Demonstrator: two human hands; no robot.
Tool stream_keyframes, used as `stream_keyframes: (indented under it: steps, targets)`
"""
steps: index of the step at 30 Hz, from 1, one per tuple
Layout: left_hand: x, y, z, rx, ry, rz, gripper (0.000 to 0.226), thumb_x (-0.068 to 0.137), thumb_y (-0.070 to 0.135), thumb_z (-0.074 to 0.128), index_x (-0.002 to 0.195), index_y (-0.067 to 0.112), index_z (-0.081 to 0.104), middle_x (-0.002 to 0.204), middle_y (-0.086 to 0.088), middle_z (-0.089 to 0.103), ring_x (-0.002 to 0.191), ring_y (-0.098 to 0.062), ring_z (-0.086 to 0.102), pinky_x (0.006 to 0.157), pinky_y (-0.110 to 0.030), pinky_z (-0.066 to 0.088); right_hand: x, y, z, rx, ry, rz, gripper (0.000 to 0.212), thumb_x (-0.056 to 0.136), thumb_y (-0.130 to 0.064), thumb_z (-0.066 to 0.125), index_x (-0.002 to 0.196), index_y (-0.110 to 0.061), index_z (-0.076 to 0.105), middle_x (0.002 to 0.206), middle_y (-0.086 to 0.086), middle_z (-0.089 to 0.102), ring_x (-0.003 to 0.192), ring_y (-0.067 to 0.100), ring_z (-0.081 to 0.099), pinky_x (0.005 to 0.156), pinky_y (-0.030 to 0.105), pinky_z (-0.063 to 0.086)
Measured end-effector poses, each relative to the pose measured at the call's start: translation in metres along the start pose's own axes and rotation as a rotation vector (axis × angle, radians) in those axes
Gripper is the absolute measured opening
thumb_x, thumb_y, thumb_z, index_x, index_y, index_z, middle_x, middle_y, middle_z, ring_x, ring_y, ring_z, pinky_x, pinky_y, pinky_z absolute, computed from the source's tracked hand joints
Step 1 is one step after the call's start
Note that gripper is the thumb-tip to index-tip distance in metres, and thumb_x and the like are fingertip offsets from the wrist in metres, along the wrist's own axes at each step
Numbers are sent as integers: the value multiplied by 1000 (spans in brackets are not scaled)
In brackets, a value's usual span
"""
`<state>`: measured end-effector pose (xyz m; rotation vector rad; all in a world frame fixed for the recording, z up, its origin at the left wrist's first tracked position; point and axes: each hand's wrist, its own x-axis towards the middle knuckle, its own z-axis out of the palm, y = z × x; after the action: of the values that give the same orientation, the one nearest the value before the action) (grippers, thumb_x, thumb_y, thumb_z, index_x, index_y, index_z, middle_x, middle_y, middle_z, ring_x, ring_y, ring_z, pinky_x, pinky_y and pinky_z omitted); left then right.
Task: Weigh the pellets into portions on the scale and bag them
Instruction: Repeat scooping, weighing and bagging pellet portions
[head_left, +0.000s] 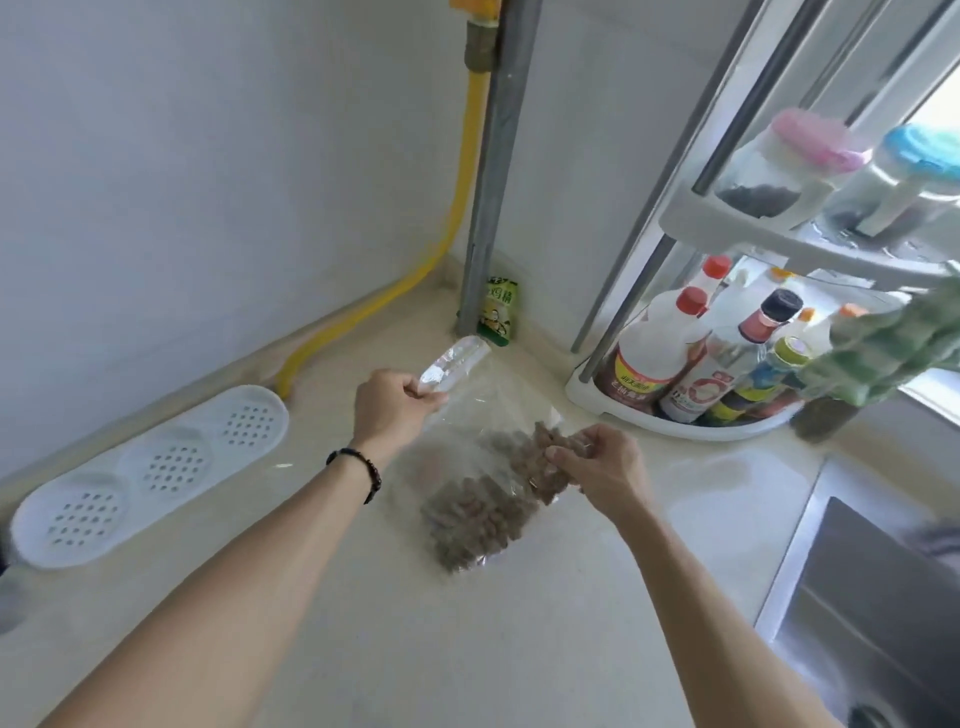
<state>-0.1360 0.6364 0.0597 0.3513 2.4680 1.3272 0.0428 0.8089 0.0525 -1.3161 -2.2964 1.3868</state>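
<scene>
The step in hand looked like bagging; the clear plastic bag (483, 457) lay near the middle of the worktop (467, 649), toward its back corner, with brown pellets (478, 519) heaped in its lower end; the left hand (392, 408) was pinched shut on the bag's upper edge, lifting that edge off the surface; the right hand (597, 467) had its fingers closed on the bag's right side, over a clump of pellets; no scale showed in view, so the weighing could not be judged; a white perforated tray (150, 473) lay along the worktop's left edge, well apart from the bag; a rack of bottles (727, 364) stood at the right back corner; the next move probably called for shaking the pellets down and pressing the mouth closed, keeping the opening raised so nothing spilled.
</scene>
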Motion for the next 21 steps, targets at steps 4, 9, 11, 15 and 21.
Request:
stream_keyframes:
  steps: [4, 9, 11, 15, 21]
  targets:
    - [16, -9, 29, 7, -39, -65, 47, 74, 21, 82, 55, 11, 40, 47, 5, 38, 44, -3, 39, 50, -25, 28, 16, 18, 4, -118, 56, 27, 32, 76, -34, 82, 89, -15, 61, 75, -1, 62, 69, 17, 58, 54, 27, 41]
    - [21, -18, 37, 19, -31, -96, 45, 72, 23, 83, 53, 12, 44, 55, 1, 39, 54, -15, 35, 53, -26, 30, 19, 26, 2, -293, 87, -6, 47, 76, -46, 79, 106, -13, 65, 102, 3, 62, 89, 20, 58, 67, 28, 42]
    - [21, -20, 40, 15, -28, -82, 45, 72, 24, 83, 52, 12, 45, 54, 2, 40, 54, -15, 37, 53, -25, 31, 18, 26, 1, -330, 94, -18, 52, 78, -46, 77, 115, -12, 63, 109, 4, 57, 97, 20, 56, 74, 29, 43]
    - [15, -22, 35, 71, 17, -40, 40, 75, 37, 81, 63, 8, 56, 62, 3, 55, 59, -14, 50, 58, -25, 39, 14, 24, 2, -355, 119, -40, 56, 81, -53, 71, 120, -13, 61, 117, 7, 55, 114, 26, 50, 85, 32, 41]
    - [-15, -50, -10, 156, 102, -73, 46, 81, 53, 69, 102, 13, 65, 90, 1, 66, 86, -18, 62, 80, -38, 54, -9, -16, 30, -325, 124, -179, 44, 87, -47, 64, 116, -14, 64, 118, 7, 55, 114, 25, 44, 88, 36, 40]
